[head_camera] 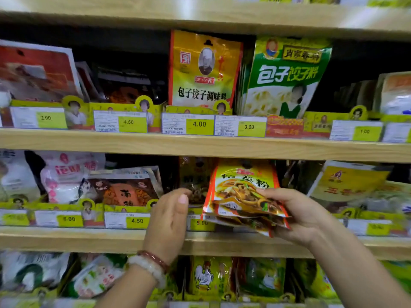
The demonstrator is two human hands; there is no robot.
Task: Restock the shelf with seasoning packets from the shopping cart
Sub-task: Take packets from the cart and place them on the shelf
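Fingers [270, 193] of right hand [298, 216] pinching seasoning packets [242, 196] before middle shelf [93, 238]; left hand [169, 221] hovering just left of packets, fingers loosely curled, gripping nothing.

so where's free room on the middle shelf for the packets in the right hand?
Best gap: the dark slot behind the 5.00 tag, between the left hand and the right hand holding the yellow seasoning packets. Another dark gap lies right of them, before the yellow bag. Left of the slot is crowded: orange-brown packet, pink-white bag.
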